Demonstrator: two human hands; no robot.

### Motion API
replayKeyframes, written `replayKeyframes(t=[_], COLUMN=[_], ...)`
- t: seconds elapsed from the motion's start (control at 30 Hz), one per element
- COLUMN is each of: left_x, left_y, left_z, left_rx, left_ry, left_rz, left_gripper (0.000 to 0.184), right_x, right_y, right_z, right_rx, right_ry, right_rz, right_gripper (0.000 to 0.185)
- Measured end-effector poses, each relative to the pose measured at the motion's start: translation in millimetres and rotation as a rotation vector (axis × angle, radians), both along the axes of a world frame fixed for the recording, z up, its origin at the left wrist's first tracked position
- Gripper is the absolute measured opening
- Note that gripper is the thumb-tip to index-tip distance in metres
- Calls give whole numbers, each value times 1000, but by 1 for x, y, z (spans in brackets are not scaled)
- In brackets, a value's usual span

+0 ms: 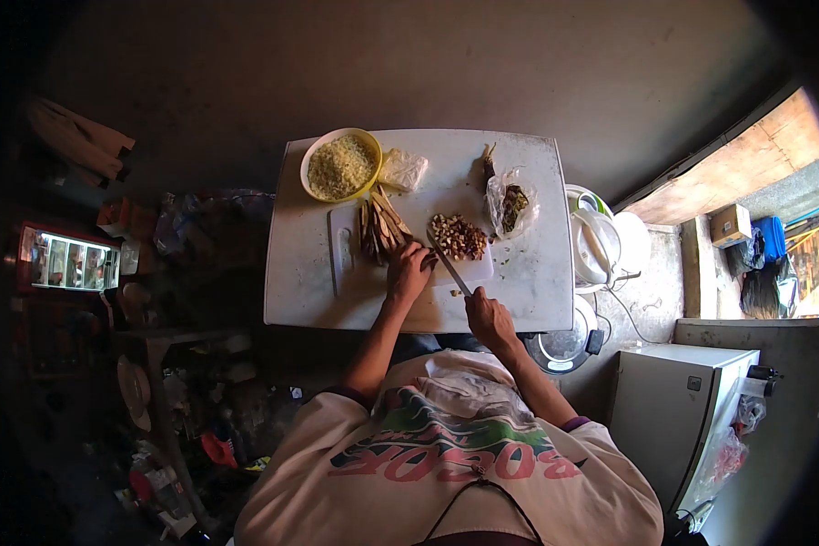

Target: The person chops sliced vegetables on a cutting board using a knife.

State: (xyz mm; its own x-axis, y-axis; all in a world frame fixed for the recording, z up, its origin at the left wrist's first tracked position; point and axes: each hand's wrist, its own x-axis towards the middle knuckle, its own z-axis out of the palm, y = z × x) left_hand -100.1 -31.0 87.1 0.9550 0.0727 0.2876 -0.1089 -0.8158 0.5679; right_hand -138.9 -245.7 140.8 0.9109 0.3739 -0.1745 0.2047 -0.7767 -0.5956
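Observation:
My right hand (490,318) is closed around the handle of a knife (452,273), its blade pointing up and left beside the diced pieces. My left hand (410,269) is curled over the near end of a bundle of long, dark-skinned strips (382,226) that look like eggplant. To the right of the strips lies a heap of small diced pieces (458,237), pale with dark skin. Beneath them is a white cutting board (479,267), with its handle end showing at the left. My fingertips are partly hidden at this distance.
On the white table (300,273) stand a yellow bowl (341,165) of pale shredded food and a white plastic-wrapped packet (403,170). An open plastic bag (511,205) holds dark greenish scraps. A rice cooker (596,246) and a white fridge (673,387) are at the right.

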Motion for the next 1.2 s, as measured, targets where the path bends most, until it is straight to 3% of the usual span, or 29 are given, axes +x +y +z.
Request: replayKeyframes(t=[0.37, 0.8, 0.97, 1.03, 1.2], left_x=[-11, -10, -8, -9, -13], left_y=[14, 6, 9, 9, 7], left_z=[-22, 8, -10, -8, -6], left_rx=[-139, -72, -61, -33, -24], left_ry=[-23, -46, -58, -13, 45], left_rz=[-69, -68, -46, -40, -46], left_gripper=[21, 15, 14, 14, 15], right_x=[-7, -5, -5, -5, 20], right_y=[2, 10, 17, 21, 50], right_z=[3, 13, -15, -40, -73], right_rx=[-94, -174, -202, -72, -28], right_ry=[22, 58, 37, -85, -170], right_rz=[14, 54, 38, 12, -15], right_gripper=[34, 27, 27, 24, 24])
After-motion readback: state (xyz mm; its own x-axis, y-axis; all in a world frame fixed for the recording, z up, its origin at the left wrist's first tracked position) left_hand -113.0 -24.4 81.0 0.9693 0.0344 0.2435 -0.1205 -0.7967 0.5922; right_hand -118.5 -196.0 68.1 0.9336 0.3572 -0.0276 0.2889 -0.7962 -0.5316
